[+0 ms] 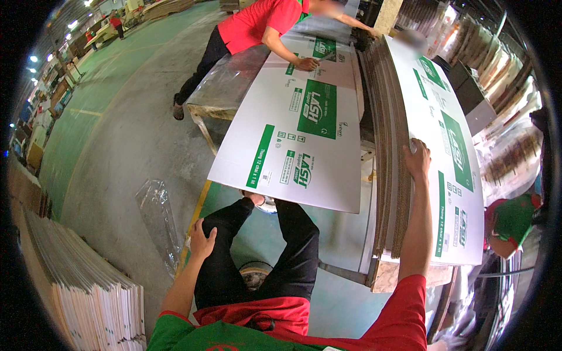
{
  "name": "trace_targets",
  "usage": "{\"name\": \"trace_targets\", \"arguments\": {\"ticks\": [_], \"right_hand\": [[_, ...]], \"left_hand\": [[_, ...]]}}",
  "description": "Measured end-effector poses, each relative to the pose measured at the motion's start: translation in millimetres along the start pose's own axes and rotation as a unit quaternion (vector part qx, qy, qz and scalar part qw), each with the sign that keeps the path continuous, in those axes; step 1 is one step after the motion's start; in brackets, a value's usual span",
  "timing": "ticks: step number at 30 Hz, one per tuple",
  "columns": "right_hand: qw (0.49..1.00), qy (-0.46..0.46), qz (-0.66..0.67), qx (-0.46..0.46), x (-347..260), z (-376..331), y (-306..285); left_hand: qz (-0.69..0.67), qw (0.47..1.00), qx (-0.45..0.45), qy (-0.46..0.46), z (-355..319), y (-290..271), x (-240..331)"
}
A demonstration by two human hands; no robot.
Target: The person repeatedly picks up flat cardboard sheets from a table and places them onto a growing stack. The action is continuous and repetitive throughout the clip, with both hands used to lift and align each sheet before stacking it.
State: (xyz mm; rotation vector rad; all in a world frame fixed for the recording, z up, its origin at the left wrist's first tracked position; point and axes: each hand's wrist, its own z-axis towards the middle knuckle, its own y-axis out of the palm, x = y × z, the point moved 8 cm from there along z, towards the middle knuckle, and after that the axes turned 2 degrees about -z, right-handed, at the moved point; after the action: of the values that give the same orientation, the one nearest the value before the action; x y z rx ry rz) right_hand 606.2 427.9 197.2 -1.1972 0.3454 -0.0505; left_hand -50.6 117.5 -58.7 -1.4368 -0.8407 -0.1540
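Well left of the stack [391, 152], the left hand [202, 240] rests loosely bent on a knee [221, 225], holding nothing. Just left of the stack lies the sheet [301, 126], likely light, stiff, easily creased, best taken by its overhanging near edge; moving room is mostly leftward. Half-curled, the right hand [417, 159] touches the stack's top left edge; whether gripping, I can't tell.

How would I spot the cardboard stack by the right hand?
Find the table ahead, bearing a flat printed sheet. Just right of that sheet stands the cardboard stack, the right hand at its left edge. Unlike the sheet, it shows many brown layers down its side.
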Motion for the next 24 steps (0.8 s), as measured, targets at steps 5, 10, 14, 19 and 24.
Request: {"name": "trace_targets", "arguments": {"ticks": [5,10,14,19,24], "right_hand": [[1.000,-0.012,0.007,0.022,11.8,6.8,8.3],[0.998,-0.032,0.054,0.027,25.5,13.6,14.5],[0.999,-0.033,-0.018,0.008,23.6,17.8,18.9],[0.998,-0.056,-0.029,0.016,17.8,15.6,16.6],[0.998,-0.059,-0.010,0.014,23.4,17.6,20.3]], "left_hand": [[-0.002,1.000,0.013,0.015,0.2,0.2,2.5],[-0.012,0.999,0.037,0.022,-4.3,0.0,-2.4],[0.001,0.999,0.029,0.017,-3.9,2.4,-6.3],[0.017,1.000,0.004,-0.005,-5.0,3.1,-7.0],[0.006,1.000,0.006,-0.001,-4.2,4.1,-6.9]]}}
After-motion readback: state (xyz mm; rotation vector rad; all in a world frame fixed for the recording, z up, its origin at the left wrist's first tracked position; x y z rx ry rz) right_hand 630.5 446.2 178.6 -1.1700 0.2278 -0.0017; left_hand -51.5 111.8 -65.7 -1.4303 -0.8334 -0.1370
